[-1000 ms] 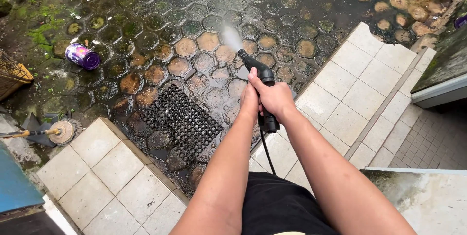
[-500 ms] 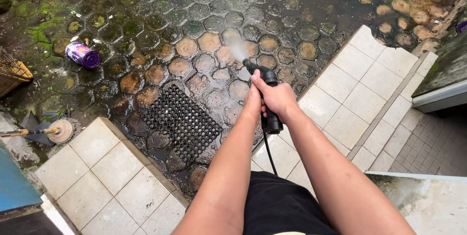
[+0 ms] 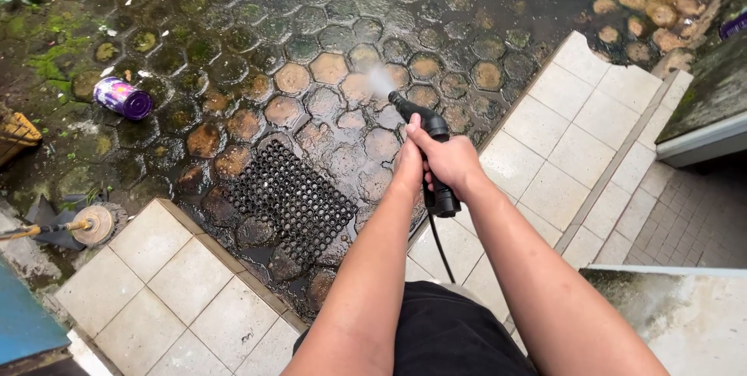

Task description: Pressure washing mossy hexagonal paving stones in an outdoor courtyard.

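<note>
While the fingers of the right hand curl tight around the grip of a black plastic pressure-washer spray gun, the left hand presses against it from the other side, its fingers hidden behind the grip so that I cannot tell how they lie. The gun points away from the body and down at the ground, and a pale mist of water leaves its nozzle over the wet hexagonal paving stones. A thin black hose hangs from the bottom of the grip toward the person's dark shorts. Just left of the forearms a black rubber grid mat lies on the paving, touching the edge of the cream square-tiled step. More cream tiles run along the right side. Well apart, near the left edge of the paving, a purple cylindrical can lies on its side among moss, and a round disc on a stick rests by the step's left corner
</note>
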